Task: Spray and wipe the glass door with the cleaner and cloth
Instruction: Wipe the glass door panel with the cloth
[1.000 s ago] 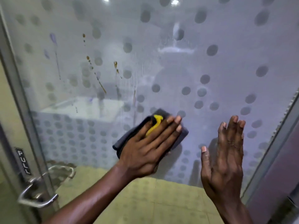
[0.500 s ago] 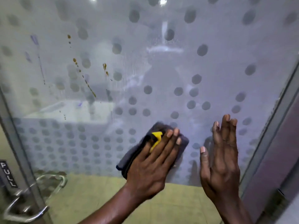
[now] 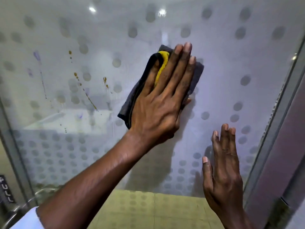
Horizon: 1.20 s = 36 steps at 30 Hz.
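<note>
A frosted glass door (image 3: 231,63) with a grey dot pattern fills the view. My left hand (image 3: 161,100) presses a folded dark grey cloth with a yellow edge (image 3: 195,76) flat against the glass near the middle, fingers pointing up. My right hand (image 3: 222,166) rests flat on the glass lower right, fingers spread, holding nothing. Brown drip stains (image 3: 87,95) and faint purple streaks (image 3: 40,71) mark the glass to the left of the cloth. No cleaner bottle is in view.
A metal door frame (image 3: 277,123) runs down the right side. At the lower left, a black PULL label (image 3: 5,190) sits on the left frame above a blurred metal handle (image 3: 14,210). Yellow floor tiles (image 3: 148,209) show through the clear bottom strip.
My left hand has swept the cloth upward on the glass, from low centre to mid-height. My right hand has stayed flat on the lower right glass.
</note>
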Motion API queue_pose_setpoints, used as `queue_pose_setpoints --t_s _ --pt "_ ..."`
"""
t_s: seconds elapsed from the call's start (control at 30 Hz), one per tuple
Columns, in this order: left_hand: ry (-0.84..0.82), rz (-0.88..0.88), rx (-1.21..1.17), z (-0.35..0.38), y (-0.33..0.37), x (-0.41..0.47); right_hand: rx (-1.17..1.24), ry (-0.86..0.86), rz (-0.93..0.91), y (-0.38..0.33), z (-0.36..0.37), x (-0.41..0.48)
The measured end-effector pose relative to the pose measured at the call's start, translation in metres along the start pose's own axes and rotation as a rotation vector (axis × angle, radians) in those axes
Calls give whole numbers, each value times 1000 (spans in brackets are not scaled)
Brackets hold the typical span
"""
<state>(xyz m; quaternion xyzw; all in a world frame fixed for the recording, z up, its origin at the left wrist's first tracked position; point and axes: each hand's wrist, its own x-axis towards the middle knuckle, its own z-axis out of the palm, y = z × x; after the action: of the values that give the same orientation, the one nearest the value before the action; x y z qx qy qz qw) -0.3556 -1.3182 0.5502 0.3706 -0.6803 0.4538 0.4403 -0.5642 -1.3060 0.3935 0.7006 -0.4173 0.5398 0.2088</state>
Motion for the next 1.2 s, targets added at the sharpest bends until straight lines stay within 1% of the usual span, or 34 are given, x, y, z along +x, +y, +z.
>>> queue_pose_setpoints --t_s 0.07,0.13,0.2,0.27,0.33,0.43,0.57,0.63,0.7,0.77,0.83,0.93,1.0,1.1,1.2 --pt "-5 -16 7 3 6 -11 -2 -1 -16 0 -2 1" --pt "-36 -39 -15 7 22 -46 -19 -6 -25 0 -4 2" --pt "-129 -45 -18 10 43 -101 -74 -10 -43 0 -7 2" --pt "-242 -4 -8 10 56 -149 -129 -5 -70 -2 -9 2" --pt "-283 35 -20 7 51 -163 -137 6 -59 -7 -8 4" --pt "-205 47 -18 -1 29 -114 -126 51 -29 -18 -4 4" --pt "-25 -2 24 -15 -10 -1 -125 162 -53 -30 5 4" --pt "28 -8 60 -22 -28 49 -113 167 -61 -37 12 5" --pt "58 -22 99 -26 -36 75 -108 164 -87 -40 17 7" --pt "63 -38 98 -23 -32 70 -107 168 -99 -38 20 10" --pt "37 -55 63 -17 -17 39 -116 160 -101 -33 22 10" --pt "-50 -57 22 -8 7 -26 -153 128 -119 -28 22 10" --pt "-97 -35 33 -6 15 -54 -158 118 -120 -25 21 10" --pt "-96 2 32 -12 6 -35 -141 126 -91 -27 21 10" --pt "-5 38 71 -22 -18 32 -155 140 -67 -33 21 11"
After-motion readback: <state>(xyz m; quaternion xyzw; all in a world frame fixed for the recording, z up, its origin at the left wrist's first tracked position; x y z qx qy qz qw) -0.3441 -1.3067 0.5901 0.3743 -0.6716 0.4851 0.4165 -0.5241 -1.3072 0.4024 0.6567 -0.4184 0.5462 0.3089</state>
